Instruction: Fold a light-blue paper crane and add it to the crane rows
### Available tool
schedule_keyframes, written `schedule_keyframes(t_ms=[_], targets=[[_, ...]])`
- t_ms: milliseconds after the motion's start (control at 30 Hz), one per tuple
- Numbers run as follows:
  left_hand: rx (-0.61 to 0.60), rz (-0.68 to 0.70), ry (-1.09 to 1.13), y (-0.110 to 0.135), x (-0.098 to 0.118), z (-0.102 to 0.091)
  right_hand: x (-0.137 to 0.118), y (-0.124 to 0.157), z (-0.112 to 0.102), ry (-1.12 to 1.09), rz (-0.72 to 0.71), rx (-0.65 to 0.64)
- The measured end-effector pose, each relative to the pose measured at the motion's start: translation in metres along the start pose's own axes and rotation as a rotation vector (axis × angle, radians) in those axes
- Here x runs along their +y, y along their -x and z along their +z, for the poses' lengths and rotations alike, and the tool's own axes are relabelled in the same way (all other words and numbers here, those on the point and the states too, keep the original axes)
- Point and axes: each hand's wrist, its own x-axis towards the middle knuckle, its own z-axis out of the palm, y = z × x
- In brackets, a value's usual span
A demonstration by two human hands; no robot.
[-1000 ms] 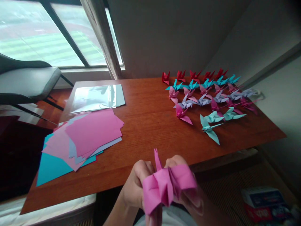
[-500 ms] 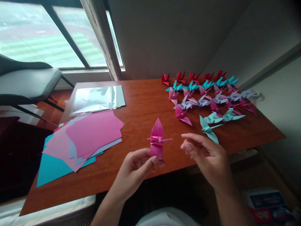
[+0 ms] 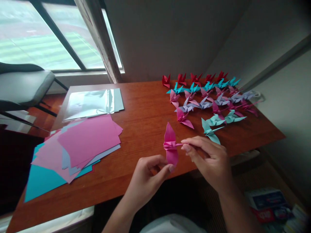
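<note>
A pink folded paper crane (image 3: 170, 146) is held upright above the near edge of the wooden table (image 3: 145, 113). My left hand (image 3: 148, 179) pinches its lower wing between thumb and fingers. My right hand (image 3: 209, 158) pinches the thin point that sticks out to the crane's right. Both hands are closed on the crane.
Rows of finished paper cranes (image 3: 206, 97) in red, teal, pink and lilac fill the table's far right. A loose pile of pink and teal paper sheets (image 3: 77, 145) lies at the left, with a clear plastic sleeve (image 3: 92, 102) behind it. A chair (image 3: 21, 87) stands by the window. Boxes (image 3: 269, 204) lie on the floor at the right.
Both hands carried the crane up and away from my body. The right hand let go briefly, then closed on its side point. The view shifted slightly right.
</note>
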Motion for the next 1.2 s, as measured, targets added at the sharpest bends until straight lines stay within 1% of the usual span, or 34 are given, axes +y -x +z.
schedule_keyframes(t_ms=[133, 200, 267, 367, 467, 533, 633, 733, 900, 1033, 1200], targets=[[-0.071, 0.016, 0.033, -0.008, 0.000, 0.012, 0.008, 0.000, -0.011, 0.055, 0.022, 0.038], [-0.117, 0.019, 0.017, -0.013, 0.001, 0.015, 0.017, -0.002, -0.022, 0.082, 0.066, 0.065], [-0.139, 0.019, 0.003, -0.018, 0.000, 0.014, 0.029, -0.008, -0.037, 0.105, 0.143, 0.120], [-0.124, 0.006, 0.009, -0.024, -0.008, 0.009, 0.055, -0.029, -0.064, 0.087, 0.188, 0.264], [-0.106, -0.002, 0.009, -0.029, -0.018, 0.005, 0.086, -0.056, -0.085, 0.089, 0.193, 0.304], [-0.103, 0.003, 0.009, -0.030, -0.022, 0.004, 0.105, -0.072, -0.093, 0.101, 0.193, 0.295], [-0.105, 0.013, -0.005, -0.030, -0.023, 0.002, 0.128, -0.087, -0.096, 0.186, 0.201, 0.236], [-0.113, 0.018, 0.005, -0.029, -0.021, 0.002, 0.139, -0.091, -0.095, 0.254, 0.188, 0.172], [-0.121, 0.024, 0.045, -0.029, -0.020, 0.001, 0.138, -0.093, -0.092, 0.336, 0.200, 0.090], [-0.131, 0.026, 0.048, -0.030, -0.023, 0.001, 0.133, -0.098, -0.089, 0.357, 0.233, 0.078], [-0.121, 0.033, 0.036, -0.029, -0.024, 0.000, 0.135, -0.101, -0.086, 0.388, 0.239, 0.042]])
